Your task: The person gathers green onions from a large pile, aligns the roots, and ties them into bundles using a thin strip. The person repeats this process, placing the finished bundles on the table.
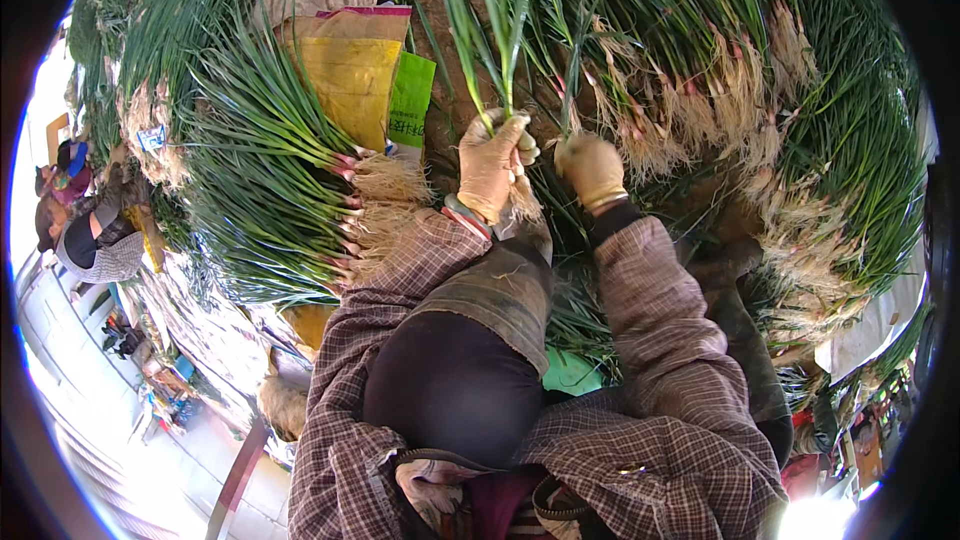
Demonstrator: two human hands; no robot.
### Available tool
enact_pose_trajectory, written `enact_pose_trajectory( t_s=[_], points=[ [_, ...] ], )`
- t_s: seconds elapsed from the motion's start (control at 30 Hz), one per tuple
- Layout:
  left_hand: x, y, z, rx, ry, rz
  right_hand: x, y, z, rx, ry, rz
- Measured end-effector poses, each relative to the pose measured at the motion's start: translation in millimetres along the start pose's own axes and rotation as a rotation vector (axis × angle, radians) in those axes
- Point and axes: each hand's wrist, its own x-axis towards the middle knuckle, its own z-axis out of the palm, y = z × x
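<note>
My left hand (493, 157), in a pale rubber-like glove, grips a few green garlic plants (507, 75) upright. Their leaves rise above the fist, and pale roots (523, 199) hang below it. Close by on the right is my right hand (591, 169), gloved too and blurred, with its fingers curled. A thin dark leaf (576, 79) meets its fingertips; whether it is held, I cannot tell. To the left lies a neat pile of green garlic (277, 195), reddish stem bases and roots turned towards me. More rooted plants (675, 90) spread out beyond the right hand.
A yellow and brown sack (341, 82) and a bright green printed sheet (411, 101) lie beyond the left pile. Another heap of green garlic (840, 187) lines the right side. Loose leaves (577, 300) lie between my legs. Another person (97, 236) is at the far left.
</note>
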Motion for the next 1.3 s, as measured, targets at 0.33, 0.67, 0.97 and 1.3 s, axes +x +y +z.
enact_pose_trajectory(
  t_s=[0.33,0.67,0.97,1.3],
  points=[
    [2,17,-13,-0.067,-0.227,-0.209,68,2,-27,-0.096,0.068,0.03],
    [10,7,-6,0.132,-0.168,-0.086,-1,-16,-32,0.978,0.081,-0.065],
    [2,-9,-15,0.11,-0.222,-0.201,33,-28,-26,0.565,0.321,-0.246],
    [2,-3,-33,0.038,-0.111,-0.172,54,-20,-7,-0.125,0.326,-0.378]
  ],
)
